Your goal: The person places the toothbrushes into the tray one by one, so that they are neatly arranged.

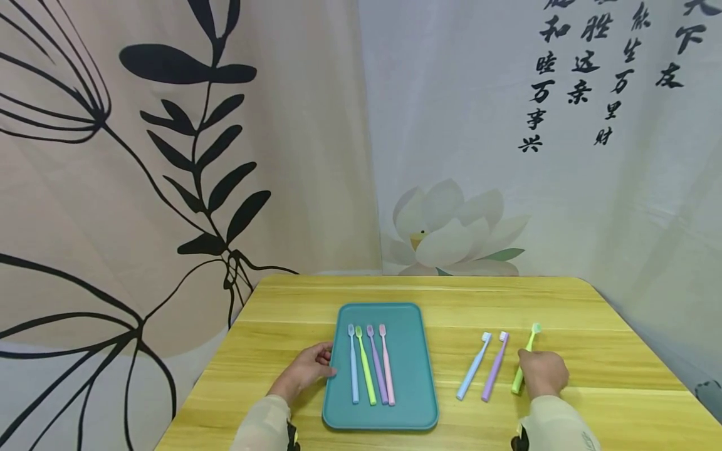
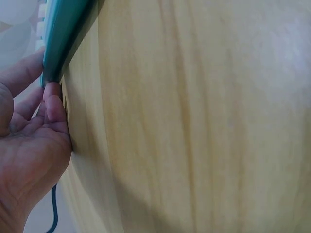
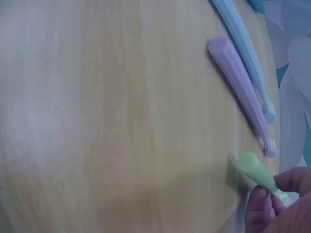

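At its left edge, a teal tray (image 1: 408,363) is held by my left hand (image 1: 307,369), with fingertips at the rim in the left wrist view. On the tray lie a blue toothbrush (image 1: 354,369), a green one (image 1: 366,373), a purple one (image 1: 379,369) and a pink one (image 1: 387,366), side by side, heads away from me. My right hand (image 1: 544,373) pinches another green toothbrush (image 1: 517,381) between thumb and fingers; its handle end shows in the right wrist view. Left of that hand, a second blue toothbrush (image 1: 472,369) and a second purple toothbrush (image 1: 495,368) lie on the table.
The wooden table (image 1: 293,313) has rounded far corners. Behind it hangs a cloth backdrop (image 1: 316,125) printed with dark plants, a white flower and black characters. A dark cable (image 2: 53,208) hangs beyond the table edge in the left wrist view.
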The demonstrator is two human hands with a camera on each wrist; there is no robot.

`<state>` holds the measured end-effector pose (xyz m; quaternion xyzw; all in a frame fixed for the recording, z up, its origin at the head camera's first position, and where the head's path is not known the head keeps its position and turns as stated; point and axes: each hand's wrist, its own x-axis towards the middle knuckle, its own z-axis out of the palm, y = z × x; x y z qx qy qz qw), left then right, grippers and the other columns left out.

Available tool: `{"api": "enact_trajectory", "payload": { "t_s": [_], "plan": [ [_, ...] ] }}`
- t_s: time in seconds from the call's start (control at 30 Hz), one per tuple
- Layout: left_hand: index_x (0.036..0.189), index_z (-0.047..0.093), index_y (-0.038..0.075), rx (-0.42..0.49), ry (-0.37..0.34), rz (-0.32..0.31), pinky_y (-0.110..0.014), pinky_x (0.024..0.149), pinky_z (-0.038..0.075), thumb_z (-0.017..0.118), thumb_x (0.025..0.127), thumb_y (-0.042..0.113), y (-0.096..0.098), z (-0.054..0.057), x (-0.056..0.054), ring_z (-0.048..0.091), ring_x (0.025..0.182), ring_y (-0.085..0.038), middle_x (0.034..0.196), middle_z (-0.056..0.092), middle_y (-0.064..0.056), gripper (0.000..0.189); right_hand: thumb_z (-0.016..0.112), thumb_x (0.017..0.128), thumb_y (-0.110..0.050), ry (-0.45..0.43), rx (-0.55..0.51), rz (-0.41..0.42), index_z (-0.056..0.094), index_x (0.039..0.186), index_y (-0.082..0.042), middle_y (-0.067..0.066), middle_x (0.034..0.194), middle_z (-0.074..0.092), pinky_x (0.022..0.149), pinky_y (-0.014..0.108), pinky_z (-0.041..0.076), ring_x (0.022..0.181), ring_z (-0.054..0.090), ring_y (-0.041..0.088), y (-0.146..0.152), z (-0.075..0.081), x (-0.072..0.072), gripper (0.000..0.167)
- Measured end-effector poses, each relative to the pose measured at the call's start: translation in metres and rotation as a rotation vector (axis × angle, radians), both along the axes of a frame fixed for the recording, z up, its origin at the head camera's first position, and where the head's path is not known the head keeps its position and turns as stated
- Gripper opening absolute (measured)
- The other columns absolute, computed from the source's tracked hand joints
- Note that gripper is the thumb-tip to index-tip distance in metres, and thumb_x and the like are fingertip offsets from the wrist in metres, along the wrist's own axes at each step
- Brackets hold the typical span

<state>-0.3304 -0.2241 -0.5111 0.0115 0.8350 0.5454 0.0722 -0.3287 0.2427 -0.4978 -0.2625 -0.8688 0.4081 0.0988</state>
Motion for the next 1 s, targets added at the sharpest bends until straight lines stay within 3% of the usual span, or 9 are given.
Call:
{"api": "enact_trajectory", "payload": {
  "t_s": [0.33,0.6,1.0],
  "plan": [
    [0.139,0.05,-0.007,-0.02,-0.001,0.009,-0.037,0.085,0.044,0.073,0.081,-0.008,0.001,0.002,0.001,0.048,0.095,-0.026,0.104,0.053,-0.012,0.063,0.058,0.092,-0.021,0.052,-0.083,0.008,0.062,0.114,0.014,0.033,0.116,0.06,0.096,0.058,0.036,0.108,0.05,0.051,-0.018,0.013,-0.005,0.042],
    [0.14,0.049,-0.008,-0.017,-0.004,0.009,-0.037,0.085,0.045,0.073,0.081,-0.007,0.0,0.002,0.001,0.048,0.096,-0.026,0.106,0.053,-0.013,0.063,0.059,0.093,-0.018,0.078,-0.194,0.057,0.062,0.118,0.01,0.029,0.114,0.062,0.085,0.052,0.044,0.104,0.051,0.044,-0.046,0.031,-0.01,0.038],
    [0.139,0.049,-0.007,-0.025,-0.008,-0.002,-0.037,0.085,0.045,0.073,0.081,-0.007,0.002,0.002,0.001,0.047,0.096,-0.026,0.105,0.053,-0.012,0.063,0.061,0.094,-0.015,0.094,-0.315,0.192,0.059,0.122,0.009,0.028,0.118,0.061,0.079,0.042,0.053,0.091,0.063,0.033,-0.085,0.034,-0.009,0.038]
  ]
}}
